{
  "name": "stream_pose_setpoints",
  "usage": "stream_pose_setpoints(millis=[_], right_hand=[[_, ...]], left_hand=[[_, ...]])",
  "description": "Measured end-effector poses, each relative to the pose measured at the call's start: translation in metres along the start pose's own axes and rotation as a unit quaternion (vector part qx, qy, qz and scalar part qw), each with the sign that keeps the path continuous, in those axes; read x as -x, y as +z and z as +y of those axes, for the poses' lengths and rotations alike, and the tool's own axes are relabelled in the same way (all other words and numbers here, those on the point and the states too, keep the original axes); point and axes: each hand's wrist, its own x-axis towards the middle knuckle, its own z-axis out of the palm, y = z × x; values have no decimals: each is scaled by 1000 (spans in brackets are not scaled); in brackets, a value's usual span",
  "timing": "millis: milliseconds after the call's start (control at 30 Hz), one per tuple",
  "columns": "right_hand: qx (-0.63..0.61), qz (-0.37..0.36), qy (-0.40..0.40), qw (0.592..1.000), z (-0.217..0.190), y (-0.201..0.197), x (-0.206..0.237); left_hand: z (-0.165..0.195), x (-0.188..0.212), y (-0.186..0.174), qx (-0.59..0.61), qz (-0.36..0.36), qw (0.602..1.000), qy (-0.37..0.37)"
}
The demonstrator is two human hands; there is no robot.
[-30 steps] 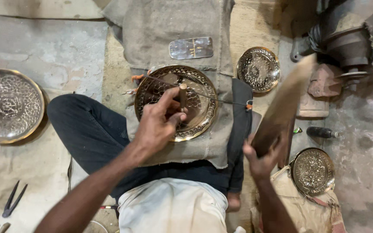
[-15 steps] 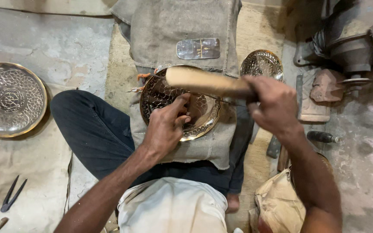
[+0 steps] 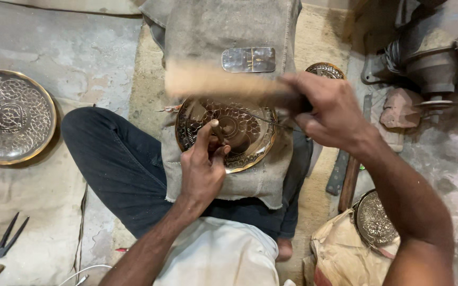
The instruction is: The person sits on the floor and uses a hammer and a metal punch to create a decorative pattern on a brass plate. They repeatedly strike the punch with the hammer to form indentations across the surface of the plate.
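Engraved brass plate (image 3: pixel 242 139) flat on burlap cloth (image 3: pixel 223 32) over the lap, middle of the scene. Thin punch tool (image 3: pixel 218 131) upright on the plate, pinched in left hand (image 3: pixel 203 168), fingers closed around it. Wooden mallet (image 3: pixel 216 82), blurred, above the far rim of the plate, gripped at its handle by right hand (image 3: pixel 328 110), fist closed. Flat metal piece (image 3: pixel 248 60) on the cloth, just beyond the mallet. Large patterned tray (image 3: pixel 10 116) on the floor, far left. Small round plate (image 3: pixel 373 220) near right, on paper. Dark shears (image 3: pixel 10 236) near left
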Motion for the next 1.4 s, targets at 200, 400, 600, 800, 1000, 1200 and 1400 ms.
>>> stream_pose_setpoints(millis=[200,400,600,800,1000,1200,1400], right_hand=[[294,-2,-81,952,-12,-10,-17],[365,-85,-71,925,-16,-7,-18],[306,13,-86,948,-9,2,-20],[55,9,-11,998,-7,5,-23],[116,2,-22,993,-3,3,-14],[38,64,39,996,6,12,28],[10,162,126,979,4,44,83]], left_hand=[[-3,3,5,9,10,1000,10],[-5,4,5,0,-4,998,-67],[-7,5,10,12,24,1000,-12],[-13,12,16,1,45,999,14],[-15,8,18,57,15,998,-5],[-3,-5,9,25,-54,998,-4],[9,-29,-2,-12,-189,980,60]])
